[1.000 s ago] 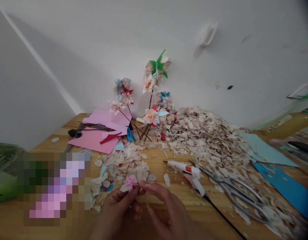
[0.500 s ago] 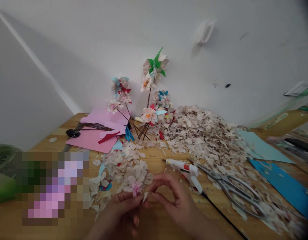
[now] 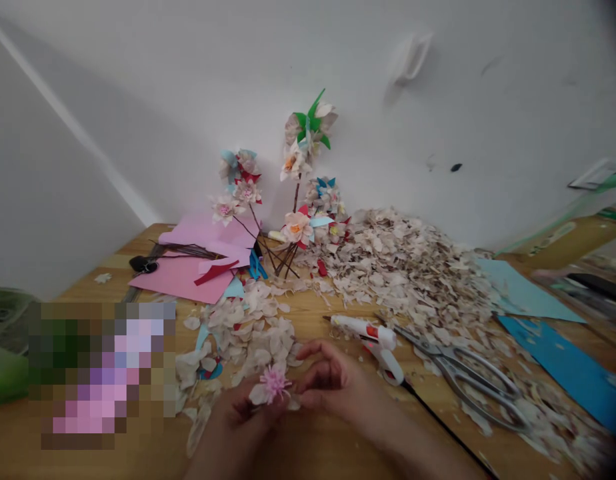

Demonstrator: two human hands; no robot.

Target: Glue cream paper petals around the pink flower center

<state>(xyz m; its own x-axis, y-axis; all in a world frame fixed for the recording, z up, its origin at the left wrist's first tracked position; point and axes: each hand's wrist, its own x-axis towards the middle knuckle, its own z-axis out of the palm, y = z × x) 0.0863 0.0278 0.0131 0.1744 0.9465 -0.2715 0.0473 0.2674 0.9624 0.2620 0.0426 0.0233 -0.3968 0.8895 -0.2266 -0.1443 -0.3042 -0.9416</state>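
Between the fingers of my left hand (image 3: 238, 420) is a small handmade flower (image 3: 274, 385) with a fringed pink centre facing up and pale dried petals at its sides. My right hand (image 3: 338, 390) is curled in from the right, thumb and fingers closed at a pale petal (image 3: 293, 401) against the flower's right side. The fingertips there are partly hidden. Just beyond both hands lies a loose spread of dried petals (image 3: 275, 340). To the right of my right hand, a white glue gun (image 3: 368, 330) with a black cord rests on the table.
Large metal scissors (image 3: 468, 380) lie right of the glue gun. A big heap of dried petals (image 3: 408, 267) covers the back right. Several finished flowers on twigs (image 3: 298, 227) stand against the wall. Pink paper (image 3: 188, 277) lies left, blue paper (image 3: 563, 373) right. A blurred-out patch hides the left front.
The flower has turned so its pink centre faces up and spreads wider, with petals showing at both sides. My right hand has shifted slightly down, closer to it.
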